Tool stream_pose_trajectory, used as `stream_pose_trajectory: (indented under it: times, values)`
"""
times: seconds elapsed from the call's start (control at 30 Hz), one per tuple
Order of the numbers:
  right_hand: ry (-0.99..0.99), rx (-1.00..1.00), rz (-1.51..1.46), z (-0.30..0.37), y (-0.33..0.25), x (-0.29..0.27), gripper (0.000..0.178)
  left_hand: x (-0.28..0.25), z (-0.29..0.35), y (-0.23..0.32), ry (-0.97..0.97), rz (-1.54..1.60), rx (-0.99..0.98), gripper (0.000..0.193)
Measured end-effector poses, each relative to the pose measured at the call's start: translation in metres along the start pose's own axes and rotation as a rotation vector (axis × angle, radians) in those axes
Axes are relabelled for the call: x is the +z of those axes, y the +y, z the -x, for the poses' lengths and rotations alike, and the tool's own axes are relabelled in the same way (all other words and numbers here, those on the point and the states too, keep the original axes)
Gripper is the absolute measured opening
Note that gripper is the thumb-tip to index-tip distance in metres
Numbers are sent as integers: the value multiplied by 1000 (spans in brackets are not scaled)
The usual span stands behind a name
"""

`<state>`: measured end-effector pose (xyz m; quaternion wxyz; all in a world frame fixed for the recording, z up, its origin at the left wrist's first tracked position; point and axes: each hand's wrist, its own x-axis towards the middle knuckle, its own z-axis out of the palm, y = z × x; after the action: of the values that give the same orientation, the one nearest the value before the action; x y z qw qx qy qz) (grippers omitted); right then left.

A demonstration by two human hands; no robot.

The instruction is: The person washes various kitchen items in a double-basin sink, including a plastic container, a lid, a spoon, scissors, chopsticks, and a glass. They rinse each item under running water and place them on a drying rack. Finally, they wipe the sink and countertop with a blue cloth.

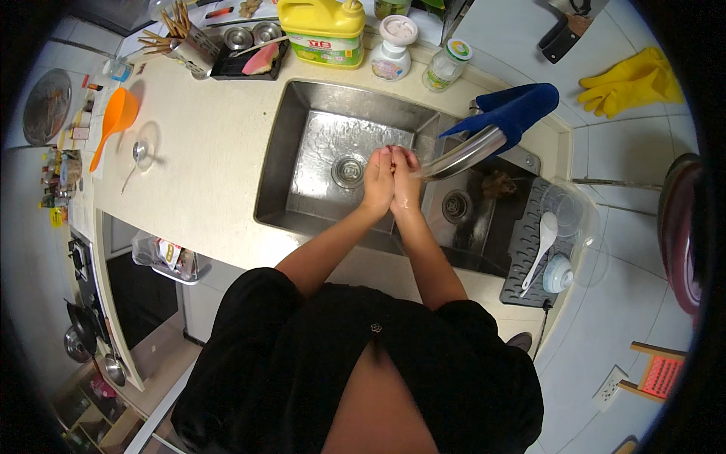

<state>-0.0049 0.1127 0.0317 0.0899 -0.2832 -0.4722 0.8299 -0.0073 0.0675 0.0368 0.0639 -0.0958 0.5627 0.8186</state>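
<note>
Over the steel double sink, my left hand and my right hand are pressed together beside the metal faucet. Their fingers are closed around each other. A little brownish-red shows between the fingertips, but I cannot make out what it is. Water wets the right wrist and the basin floor. Below and left of the hands is the round drain of the left basin. A brown, knobby piece lies in the right basin. A blue cover wraps part of the faucet.
Behind the sink stand a yellow jug, a white pump bottle and a glass jar. A grey drying mat holds a white spoon and a bowl. Left on the counter lie an orange ladle and a metal spoon.
</note>
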Motion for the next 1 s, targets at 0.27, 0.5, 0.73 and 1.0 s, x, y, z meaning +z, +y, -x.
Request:
stream_pose_trajectory:
  times: [0.27, 0.5, 0.73, 1.0]
  values:
    - [-293, 154, 298, 16, -44, -25, 17, -13, -13, -10, -71, -27, 140, 21]
    - [-372, 307, 96, 17, -61, -27, 12, -10, -11, 6, -128, -266, 234, 17]
    - [-133, 49, 667, -30, -60, -98, 14, -15, -13, 5, -320, -539, 220, 29]
    - [27, -379, 568, -154, -111, -145, 25, -23, -16, -15, -268, -632, 103, 42]
